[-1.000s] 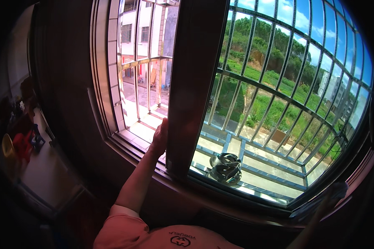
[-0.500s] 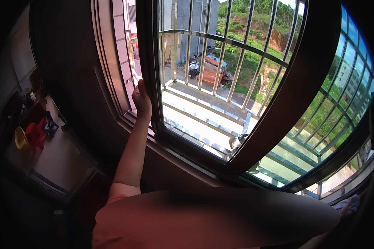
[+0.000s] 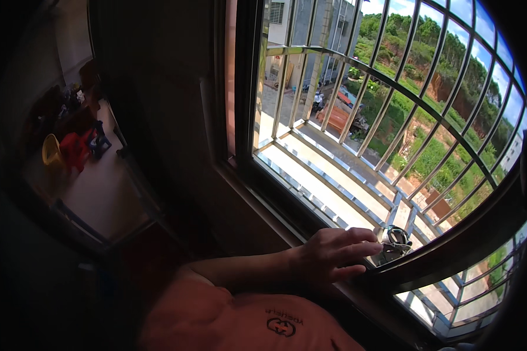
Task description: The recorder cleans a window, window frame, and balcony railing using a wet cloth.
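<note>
Fingers loosely spread and visibly holding nothing, the left hand [image 3: 336, 254] points rightward at a dark window sash [image 3: 249, 111], contact unclear. The sash's side stands near upright, its lower rail slanting down rightward; its top is cropped, its long axis uncertain.

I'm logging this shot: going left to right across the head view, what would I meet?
Yellow rounded object, red object, dark blue object, left hand, coiled bundle beyond the glass, brown panel outside.
</note>
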